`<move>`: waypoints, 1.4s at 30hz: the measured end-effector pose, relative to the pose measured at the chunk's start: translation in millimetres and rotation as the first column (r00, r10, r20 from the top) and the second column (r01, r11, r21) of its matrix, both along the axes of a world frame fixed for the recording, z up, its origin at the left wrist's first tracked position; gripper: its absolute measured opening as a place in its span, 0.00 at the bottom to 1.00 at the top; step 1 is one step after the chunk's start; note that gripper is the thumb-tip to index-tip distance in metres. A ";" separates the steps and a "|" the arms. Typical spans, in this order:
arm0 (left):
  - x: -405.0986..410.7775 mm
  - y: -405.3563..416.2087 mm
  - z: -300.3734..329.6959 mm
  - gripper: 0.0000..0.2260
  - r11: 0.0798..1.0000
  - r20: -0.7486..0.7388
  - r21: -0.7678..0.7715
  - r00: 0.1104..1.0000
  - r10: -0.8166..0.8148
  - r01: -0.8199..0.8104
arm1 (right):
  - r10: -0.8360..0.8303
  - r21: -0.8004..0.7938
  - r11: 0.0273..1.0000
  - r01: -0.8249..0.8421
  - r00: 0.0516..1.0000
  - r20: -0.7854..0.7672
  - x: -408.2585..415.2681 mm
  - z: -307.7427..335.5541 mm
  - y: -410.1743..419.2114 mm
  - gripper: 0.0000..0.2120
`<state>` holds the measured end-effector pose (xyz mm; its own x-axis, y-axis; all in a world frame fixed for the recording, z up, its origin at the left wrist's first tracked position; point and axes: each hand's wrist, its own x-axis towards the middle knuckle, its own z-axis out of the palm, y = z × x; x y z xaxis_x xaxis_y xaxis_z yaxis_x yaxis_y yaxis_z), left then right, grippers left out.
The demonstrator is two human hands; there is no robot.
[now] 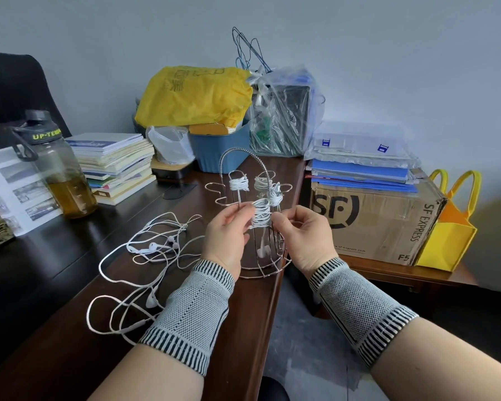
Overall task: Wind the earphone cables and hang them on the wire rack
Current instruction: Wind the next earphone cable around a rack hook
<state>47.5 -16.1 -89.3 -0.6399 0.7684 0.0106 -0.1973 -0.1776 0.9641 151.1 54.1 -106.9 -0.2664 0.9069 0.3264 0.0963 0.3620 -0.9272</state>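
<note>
Earphone cable, wound into a white coil [261, 213], sits at the near side of the wire rack [250, 215], between the two hands. The left hand [228, 236] pinches the coil's left edge with curled fingers; the right hand [304, 235] pinches its right edge the same way. Whether the coil already hangs on a rack loop or is only held against it cannot be told, since the fingers cover the spot. An earbud [263, 251] dangles from the coil inside the rack, partly behind its wires.

Three more wound coils hang on upper loops of the rack: one at the left [239, 184], a greyer one behind [261, 183], and one at the right [276, 195], half hidden by the rack's arched handle. The rack stands at the desk [70, 285] edge.

Loose cables [145, 256] lie tangled on the desk left of the hands; how many sets there are is hard to make out. Both wrists wear knitted bands [197, 308].

A bottle [61, 175] at the left holds amber liquid in its lower part. A blue tub [217, 149] behind the rack holds a yellow bag [194, 96] that bulges over its rim. A clear bag [284, 111] wraps a dark box, its other contents blurred. A cardboard box [373, 218] at the right carries blue folders [362, 172], beside a yellow tote [449, 230]. A book stack [116, 166] lies beside the bottle.
</note>
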 end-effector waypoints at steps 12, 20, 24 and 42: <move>-2.7 -0.1 9.6 0.09 0.999 0.068 -0.029 0.997 0.042 -0.040 | -0.079 0.208 0.976 0.064 0.995 0.068 0.7 6.3 1.3 0.08; -8.7 -6.1 5.2 0.09 0.991 -0.043 0.029 0.990 -0.132 0.133 | -0.068 0.018 0.998 0.067 0.997 0.043 -0.1 10.7 3.6 0.10; -9.9 -3.6 1.3 0.09 0.986 -0.150 0.054 0.978 -0.146 0.156 | -0.092 0.015 0.996 0.091 0.989 0.112 2.4 17.3 2.9 0.13; -10.7 0.9 -6.3 0.06 0.996 -0.173 0.072 0.984 -0.044 0.058 | -0.269 0.750 0.642 -0.162 0.868 0.417 21.3 81.0 2.3 0.05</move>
